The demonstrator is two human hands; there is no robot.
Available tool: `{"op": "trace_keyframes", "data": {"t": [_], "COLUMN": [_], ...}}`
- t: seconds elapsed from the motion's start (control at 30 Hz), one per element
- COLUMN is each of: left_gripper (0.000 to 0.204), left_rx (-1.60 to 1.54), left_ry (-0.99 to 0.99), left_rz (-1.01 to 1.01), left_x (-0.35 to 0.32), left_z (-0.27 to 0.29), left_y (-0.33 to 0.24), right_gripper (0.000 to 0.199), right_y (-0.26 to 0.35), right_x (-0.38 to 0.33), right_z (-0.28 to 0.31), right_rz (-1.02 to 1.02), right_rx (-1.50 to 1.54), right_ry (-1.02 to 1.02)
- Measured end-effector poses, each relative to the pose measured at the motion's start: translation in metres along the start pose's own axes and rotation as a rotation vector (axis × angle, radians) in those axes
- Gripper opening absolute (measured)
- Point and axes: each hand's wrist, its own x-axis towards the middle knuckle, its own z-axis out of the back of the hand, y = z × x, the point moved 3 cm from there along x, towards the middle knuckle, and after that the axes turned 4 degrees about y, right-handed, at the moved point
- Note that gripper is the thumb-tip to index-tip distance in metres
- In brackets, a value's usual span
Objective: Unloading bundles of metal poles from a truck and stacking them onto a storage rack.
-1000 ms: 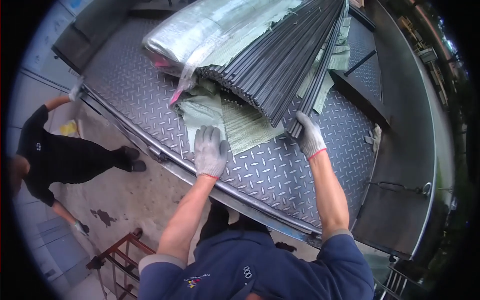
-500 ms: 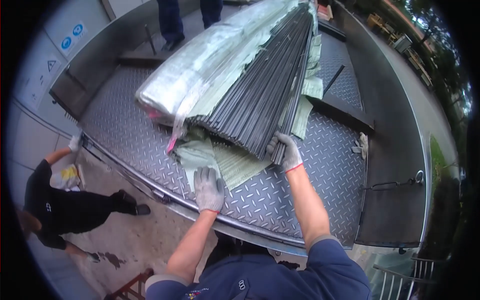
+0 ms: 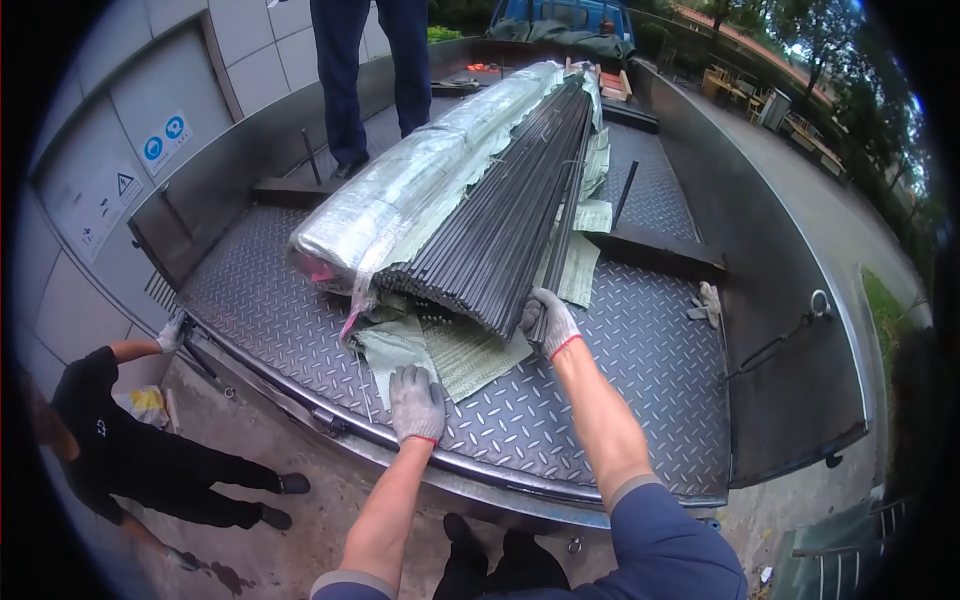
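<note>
A long bundle of thin dark metal rods [image 3: 490, 250] lies lengthwise on the truck bed, its near ends fanned out. My right hand [image 3: 550, 322], in a grey glove with a red cuff, is closed around a few rods at the bundle's right edge. My left hand [image 3: 417, 403], gloved alike, lies flat with its fingers stretched out by the bed's rear edge, touching the loose pale-green woven wrapping [image 3: 475, 357]. Left of the bare rods runs a bundle wrapped in clear plastic [image 3: 390, 190].
Crossbeams [image 3: 660, 250] with upright stakes span the patterned metal bed [image 3: 640, 350]. A loose glove [image 3: 706, 305] lies near the right side wall [image 3: 790, 330]. One person [image 3: 365, 80] stands on the bed; another [image 3: 135, 435], in black, stands on the ground at left.
The view has tilted upward, showing more of the truck's front. My right hand still grips rods and now sits closer to their near ends. My left hand rests in about the same place.
</note>
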Motion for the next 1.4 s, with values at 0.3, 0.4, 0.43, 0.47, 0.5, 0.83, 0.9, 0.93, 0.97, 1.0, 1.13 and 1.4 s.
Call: {"op": "trace_keyframes", "data": {"t": [0.3, 0.4, 0.43, 0.47, 0.5, 0.83, 0.9, 0.93, 0.97, 1.0, 1.13, 1.4], "left_gripper": [0.018, 0.016, 0.015, 0.014, 0.022, 0.066, 0.047, 0.041, 0.039, 0.037, 0.03, 0.023], "left_rx": [0.019, 0.003, -0.046, -0.094, -0.187, -1.426, -1.433, -1.475, -1.416, -1.359, -1.307, -1.216], "left_ry": [-0.064, -0.148, -0.137, -0.127, -0.077, 1.221, 1.15, 1.131, 1.119, 1.099, 1.04, 0.963], "left_rz": [-0.013, -0.042, -0.078, -0.113, -0.119, 0.355, 0.581, 0.665, 0.644, 0.626, 0.573, 0.512], "left_x": [-0.001, -0.004, -0.006, -0.008, -0.011, -0.091, -0.105, -0.11, -0.111, -0.112, -0.105, -0.117], "left_z": [0.002, 0.005, 0.006, 0.007, 0.005, 0.016, 0.018, 0.02, 0.025, 0.031, 0.033, 0.02], "left_y": [0.01, 0.01, 0.012, 0.014, 0.018, -0.053, -0.059, -0.065, -0.066, -0.065, -0.066, -0.072], "right_gripper": [0.022, 0.023, 0.022, 0.021, 0.022, 0.018, 0.017, 0.019, 0.019, 0.019, 0.016, 0.034], "right_y": [-0.09, -0.135, -0.151, -0.168, -0.182, -0.302, -0.318, -0.327, -0.334, -0.335, -0.322, -0.335], "right_x": [-0.101, -0.158, -0.177, -0.193, -0.209, -0.339, -0.356, -0.357, -0.355, -0.354, -0.357, -0.35], "right_z": [-0.028, -0.036, -0.04, -0.045, -0.047, -0.058, -0.058, -0.048, -0.04, -0.038, -0.048, -0.021], "right_rz": [0.081, 0.038, 0.022, 0.005, -0.01, -0.124, -0.189, -0.168, -0.178, -0.192, -0.254, -0.163], "right_rx": [-0.179, -0.225, -0.223, -0.22, -0.203, -0.253, -0.289, -0.292, -0.271, -0.253, -0.32, -0.343], "right_ry": [-0.065, -0.088, -0.125, -0.161, -0.174, -0.28, -0.279, -0.285, -0.281, -0.272, -0.229, -0.078]}}
